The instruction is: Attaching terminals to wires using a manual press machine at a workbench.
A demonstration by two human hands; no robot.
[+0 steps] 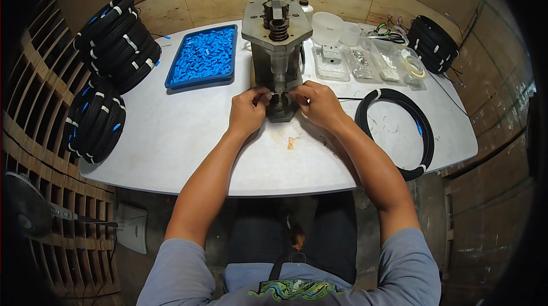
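A metal bench press (273, 49) with a spring on top stands at the middle of the table's far side. My left hand (246, 113) is closed in a pinch at the left of its lower tip, on something too small to make out. On the other side, my right hand (321, 103) has its fingers closed round the end of a black cable (348, 99). That cable runs right to a black coil (402, 99) tied with white bands, lying flat. Both sets of fingertips nearly meet under the press, partly hiding what lies between them.
Left of the press is a blue tray (200, 85) full of small blue pieces (205, 55). Stacked coils (117, 43) stand far left, more coils (432, 43) at back right. Clear boxes of small metal parts (361, 65) and scissors (391, 37) lie right of the press. Scraps (291, 143) dot the white table (171, 152).
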